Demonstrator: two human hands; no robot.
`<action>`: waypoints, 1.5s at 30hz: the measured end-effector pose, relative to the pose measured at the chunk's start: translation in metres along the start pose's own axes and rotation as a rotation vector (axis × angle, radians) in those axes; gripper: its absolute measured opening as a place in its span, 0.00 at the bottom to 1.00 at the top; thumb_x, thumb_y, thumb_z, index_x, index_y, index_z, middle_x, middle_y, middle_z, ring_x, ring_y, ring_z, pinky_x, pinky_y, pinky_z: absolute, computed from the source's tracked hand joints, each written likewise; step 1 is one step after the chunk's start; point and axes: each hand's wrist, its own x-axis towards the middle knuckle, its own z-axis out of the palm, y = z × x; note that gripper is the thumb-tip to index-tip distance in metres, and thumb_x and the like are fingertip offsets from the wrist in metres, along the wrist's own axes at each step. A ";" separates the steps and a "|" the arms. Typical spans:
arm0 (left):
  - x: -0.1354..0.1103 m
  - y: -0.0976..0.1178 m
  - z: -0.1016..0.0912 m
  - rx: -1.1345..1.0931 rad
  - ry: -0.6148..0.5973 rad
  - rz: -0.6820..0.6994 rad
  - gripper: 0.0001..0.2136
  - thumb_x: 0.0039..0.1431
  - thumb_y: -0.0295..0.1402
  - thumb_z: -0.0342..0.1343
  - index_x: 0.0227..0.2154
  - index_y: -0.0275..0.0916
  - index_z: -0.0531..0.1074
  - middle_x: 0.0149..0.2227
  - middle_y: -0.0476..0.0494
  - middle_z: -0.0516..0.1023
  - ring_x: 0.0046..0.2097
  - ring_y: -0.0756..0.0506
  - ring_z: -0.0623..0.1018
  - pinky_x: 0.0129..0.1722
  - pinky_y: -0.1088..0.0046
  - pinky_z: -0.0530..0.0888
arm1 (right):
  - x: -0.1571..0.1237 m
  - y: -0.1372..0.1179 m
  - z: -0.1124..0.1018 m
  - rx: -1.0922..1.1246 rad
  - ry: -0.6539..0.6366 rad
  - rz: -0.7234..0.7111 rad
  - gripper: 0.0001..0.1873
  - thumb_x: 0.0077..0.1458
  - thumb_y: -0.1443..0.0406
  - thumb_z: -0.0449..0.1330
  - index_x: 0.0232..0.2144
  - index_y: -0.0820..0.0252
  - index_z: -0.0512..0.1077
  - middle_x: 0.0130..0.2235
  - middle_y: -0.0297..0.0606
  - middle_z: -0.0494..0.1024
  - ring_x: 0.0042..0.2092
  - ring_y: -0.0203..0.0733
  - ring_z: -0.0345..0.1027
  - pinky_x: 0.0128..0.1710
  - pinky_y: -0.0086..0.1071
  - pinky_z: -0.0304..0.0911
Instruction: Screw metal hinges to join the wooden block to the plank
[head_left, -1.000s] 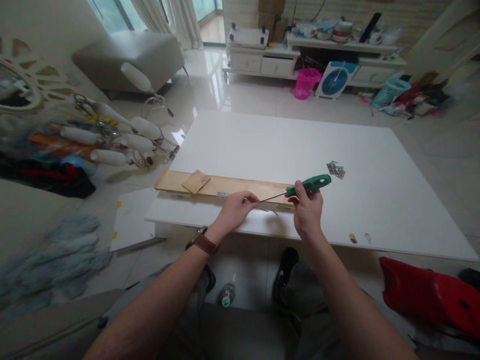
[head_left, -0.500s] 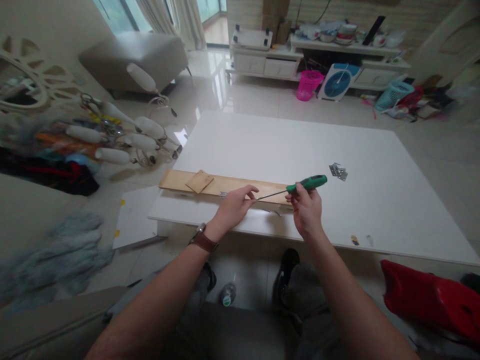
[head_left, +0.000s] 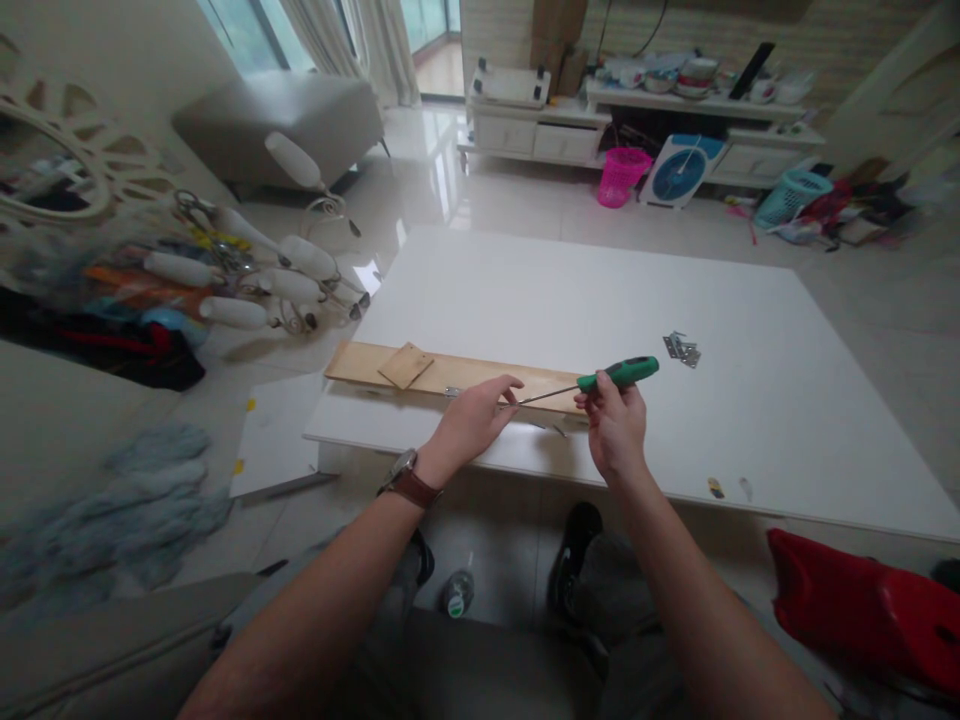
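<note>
My right hand is closed around the green handle of a screwdriver, and its thin shaft points left. The shaft's tip reaches the curled fingers of my left hand, beside the front edge of a long wooden board. Whatever those fingers pinch is too small to make out. A small square wooden piece lies on the board toward its left end. Just left of my left hand, a small metal hinge sits at the board's front edge. The board rests on a large white panel.
Several loose metal hinges lie on the panel to the right. A red plastic object stands at the lower right, and a bottle is on the floor between the feet. White lamp shades lie to the left.
The view has shifted slightly, so everything appears a little lower and to the right. Both hands and the screwdriver keep nearly the same pose over the board.
</note>
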 end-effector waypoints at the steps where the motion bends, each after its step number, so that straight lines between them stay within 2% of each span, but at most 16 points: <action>1: 0.000 -0.002 -0.001 0.006 0.004 0.005 0.16 0.64 0.28 0.60 0.54 0.42 0.74 0.48 0.44 0.84 0.42 0.45 0.81 0.49 0.66 0.75 | 0.000 0.000 0.000 0.002 0.003 -0.002 0.24 0.41 0.54 0.77 0.34 0.58 0.71 0.26 0.27 0.81 0.23 0.31 0.72 0.25 0.24 0.69; 4: 0.004 -0.010 -0.010 0.039 0.026 0.025 0.23 0.56 0.26 0.65 0.55 0.42 0.73 0.52 0.43 0.81 0.50 0.42 0.81 0.52 0.64 0.75 | -0.002 0.000 -0.001 0.017 0.026 0.008 0.23 0.42 0.55 0.77 0.33 0.58 0.71 0.26 0.27 0.81 0.23 0.31 0.72 0.25 0.24 0.69; 6: 0.009 -0.018 -0.021 0.068 0.054 0.012 0.23 0.52 0.23 0.64 0.52 0.41 0.74 0.51 0.42 0.81 0.52 0.40 0.80 0.53 0.63 0.75 | -0.005 -0.001 -0.002 0.040 0.041 0.022 0.24 0.41 0.55 0.77 0.33 0.58 0.72 0.26 0.27 0.81 0.23 0.30 0.73 0.25 0.23 0.69; 11: 0.023 -0.037 -0.050 0.119 0.157 -0.189 0.15 0.51 0.20 0.58 0.42 0.38 0.78 0.43 0.44 0.82 0.36 0.46 0.77 0.46 0.65 0.75 | -0.013 -0.001 -0.005 0.063 0.064 0.054 0.25 0.40 0.55 0.79 0.34 0.58 0.72 0.26 0.26 0.80 0.23 0.30 0.73 0.25 0.22 0.69; 15: 0.033 -0.051 -0.066 0.118 0.230 -0.324 0.11 0.54 0.22 0.57 0.38 0.39 0.79 0.39 0.45 0.82 0.34 0.46 0.76 0.44 0.66 0.74 | -0.009 -0.001 -0.008 0.059 0.086 0.067 0.25 0.40 0.54 0.79 0.34 0.58 0.73 0.26 0.26 0.81 0.23 0.30 0.72 0.26 0.22 0.71; 19: 0.046 -0.061 -0.068 0.067 0.223 -0.391 0.11 0.54 0.22 0.56 0.37 0.39 0.79 0.39 0.45 0.84 0.34 0.47 0.78 0.42 0.68 0.74 | 0.003 0.002 -0.011 0.044 0.110 0.103 0.27 0.38 0.55 0.81 0.35 0.59 0.74 0.27 0.26 0.81 0.24 0.29 0.72 0.27 0.22 0.72; 24: 0.056 -0.059 -0.059 0.016 0.214 -0.373 0.11 0.54 0.22 0.57 0.36 0.39 0.80 0.37 0.45 0.84 0.33 0.47 0.78 0.40 0.69 0.74 | 0.015 0.009 -0.005 0.054 0.122 0.120 0.27 0.37 0.56 0.81 0.34 0.59 0.74 0.28 0.26 0.80 0.24 0.28 0.71 0.26 0.21 0.71; 27: 0.047 -0.049 -0.061 -0.010 0.217 -0.367 0.10 0.54 0.22 0.57 0.35 0.39 0.80 0.35 0.46 0.84 0.33 0.47 0.78 0.39 0.70 0.74 | 0.015 0.011 0.003 0.049 0.109 0.093 0.25 0.41 0.55 0.79 0.34 0.58 0.73 0.28 0.26 0.79 0.24 0.28 0.71 0.26 0.21 0.70; 31: 0.019 -0.040 -0.072 -0.011 0.254 -0.352 0.09 0.55 0.22 0.57 0.34 0.39 0.80 0.33 0.46 0.83 0.33 0.47 0.77 0.37 0.70 0.73 | 0.012 0.015 0.017 0.033 0.085 0.016 0.24 0.44 0.54 0.78 0.35 0.58 0.71 0.26 0.25 0.78 0.23 0.29 0.71 0.25 0.22 0.69; 35: -0.012 -0.041 -0.079 -0.050 0.298 -0.364 0.08 0.56 0.23 0.57 0.35 0.38 0.80 0.34 0.45 0.83 0.33 0.46 0.78 0.37 0.69 0.74 | 0.006 0.020 0.035 0.042 0.060 -0.036 0.25 0.45 0.52 0.77 0.35 0.57 0.70 0.26 0.25 0.78 0.24 0.29 0.72 0.25 0.22 0.68; 38: -0.029 -0.045 -0.080 -0.078 0.269 -0.414 0.06 0.55 0.22 0.59 0.32 0.37 0.79 0.33 0.44 0.83 0.34 0.46 0.78 0.39 0.68 0.74 | 0.001 0.023 0.052 0.060 0.059 -0.079 0.27 0.44 0.51 0.77 0.36 0.57 0.69 0.26 0.24 0.78 0.24 0.29 0.72 0.26 0.22 0.68; 41: -0.034 -0.045 -0.081 -0.089 0.214 -0.437 0.05 0.55 0.22 0.61 0.30 0.38 0.78 0.31 0.44 0.82 0.35 0.44 0.80 0.41 0.67 0.75 | -0.001 0.026 0.068 0.048 0.044 -0.110 0.26 0.46 0.51 0.76 0.37 0.56 0.68 0.26 0.23 0.77 0.24 0.30 0.72 0.26 0.23 0.68; 45: -0.027 -0.046 -0.080 -0.114 0.201 -0.429 0.06 0.55 0.21 0.60 0.31 0.38 0.77 0.33 0.44 0.82 0.36 0.44 0.81 0.40 0.68 0.75 | 0.007 0.032 0.084 0.044 0.009 -0.141 0.27 0.45 0.50 0.77 0.36 0.56 0.69 0.26 0.23 0.77 0.23 0.30 0.72 0.26 0.24 0.68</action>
